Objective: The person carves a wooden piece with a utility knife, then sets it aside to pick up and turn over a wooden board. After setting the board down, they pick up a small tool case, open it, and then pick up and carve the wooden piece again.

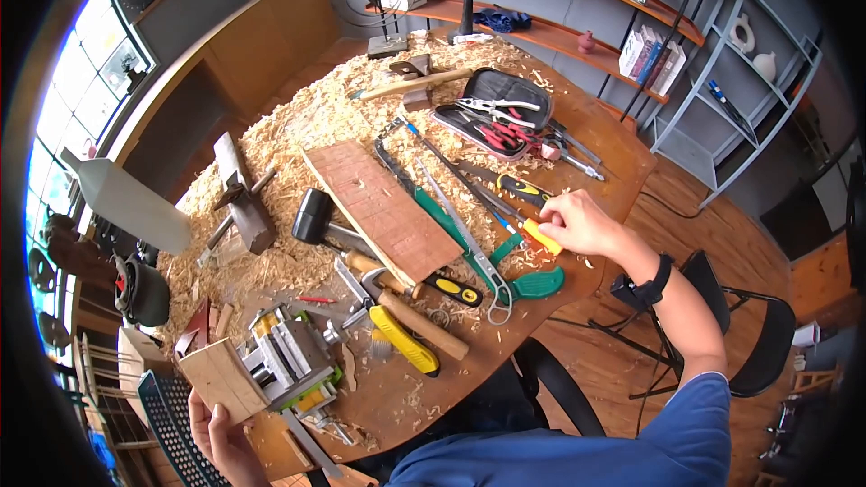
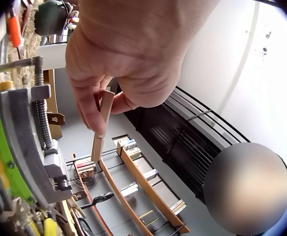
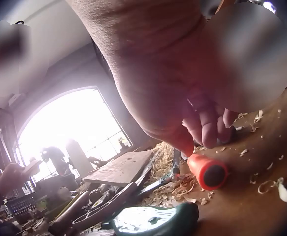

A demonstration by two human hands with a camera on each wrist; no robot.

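Note:
My left hand (image 1: pixel 221 442) pinches a small thin wooden board (image 1: pixel 224 381) by its edge, beside the bench vise (image 1: pixel 293 356). In the left wrist view the board (image 2: pixel 100 132) shows edge-on between thumb and fingers. At the table's right side, my right hand (image 1: pixel 582 224) has thumb and fingertips at the orange-yellow handle (image 1: pixel 544 237) of a file, whose dark shaft runs up-left. The right wrist view shows this handle (image 3: pixel 207 172) end-on, lying close to the tabletop. Near it are a green-handled saw (image 1: pixel 538 283) and a yellow-black handled tool (image 1: pixel 523 189).
A wide plank (image 1: pixel 383 207) lies mid-table over several tools. Around it are a black mallet (image 1: pixel 312 216), a yellow utility knife (image 1: pixel 403 340), a wooden plane (image 1: pixel 248 216) and a plier case (image 1: pixel 505 99). Wood shavings (image 1: pixel 298 135) spread across the far side. A white jug (image 1: pixel 126 198) stands at left.

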